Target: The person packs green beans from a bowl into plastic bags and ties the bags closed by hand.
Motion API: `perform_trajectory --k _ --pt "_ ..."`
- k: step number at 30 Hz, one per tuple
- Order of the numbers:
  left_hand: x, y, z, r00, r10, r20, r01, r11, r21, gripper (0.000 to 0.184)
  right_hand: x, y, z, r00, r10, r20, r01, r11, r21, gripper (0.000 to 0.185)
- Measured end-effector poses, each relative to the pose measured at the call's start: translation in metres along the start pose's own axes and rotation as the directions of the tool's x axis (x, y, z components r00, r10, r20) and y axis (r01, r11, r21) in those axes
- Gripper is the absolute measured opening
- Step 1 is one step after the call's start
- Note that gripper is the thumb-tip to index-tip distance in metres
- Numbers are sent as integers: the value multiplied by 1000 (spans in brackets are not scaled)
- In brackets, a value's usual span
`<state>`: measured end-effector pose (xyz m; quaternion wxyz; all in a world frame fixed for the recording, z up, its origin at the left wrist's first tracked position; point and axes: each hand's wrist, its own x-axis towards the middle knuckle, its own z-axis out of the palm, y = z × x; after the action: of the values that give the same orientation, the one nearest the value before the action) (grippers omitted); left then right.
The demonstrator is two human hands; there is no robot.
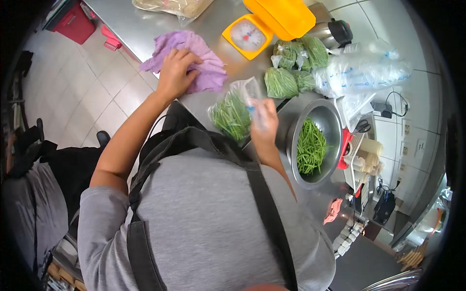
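Note:
My left hand (178,70) presses on a crumpled purple cloth (206,60) on the steel counter, its fingers bent over the fabric. In my right hand (265,123) is the gathered top of a clear plastic bag (233,114) filled with cut green beans. The bag rests near the counter's front edge, close to my body. Several more bags of green beans (281,82) lie just beyond it. To the right, a steel bowl (331,122) holds loose cut green beans (311,148). A yellow scale (248,37) stands behind the cloth.
A yellow tray (286,17) sits beside the scale, near a steel jug (332,33). A roll of plastic bags (364,72) lies at the right. Red bins (73,23) stand at the upper left. Another person in a black apron (60,179) is at the left.

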<state>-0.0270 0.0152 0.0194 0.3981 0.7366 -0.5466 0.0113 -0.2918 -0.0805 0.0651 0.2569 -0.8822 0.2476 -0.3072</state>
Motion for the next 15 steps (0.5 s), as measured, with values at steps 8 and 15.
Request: perform_trajectory --k 8,15 --pt "4 129 8 934 303 189 -86 704 -705 78 10 -42 -21 990 139 -19 -118 900 419 31" --pt "-4 127 42 863 245 441 15 861 -508 21 -14 -21 -37 991 130 10 -130 982 135 92"
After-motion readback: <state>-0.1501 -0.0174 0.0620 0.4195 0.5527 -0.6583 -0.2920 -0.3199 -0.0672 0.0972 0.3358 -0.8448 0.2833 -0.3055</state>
